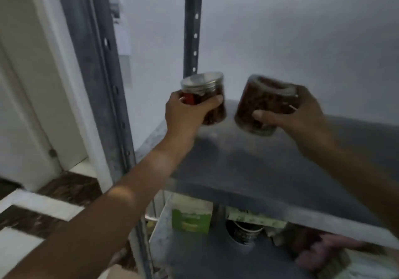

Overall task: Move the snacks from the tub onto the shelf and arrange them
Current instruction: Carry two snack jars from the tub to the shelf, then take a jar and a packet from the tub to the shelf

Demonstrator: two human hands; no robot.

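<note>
Jars are clasped above the shelf [269,170]: left grip [187,112] curled round the silver-lidded jar [204,99], right grip [298,114] round the tilted jar [263,103].

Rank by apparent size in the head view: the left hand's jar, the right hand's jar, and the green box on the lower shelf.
1. Clear plastic jar of dark snacks, tilted in the right hand
2-3. Silver-lidded clear jar in the left hand and green cardboard box: look alike; different distances from the camera make ranking unsure.
</note>
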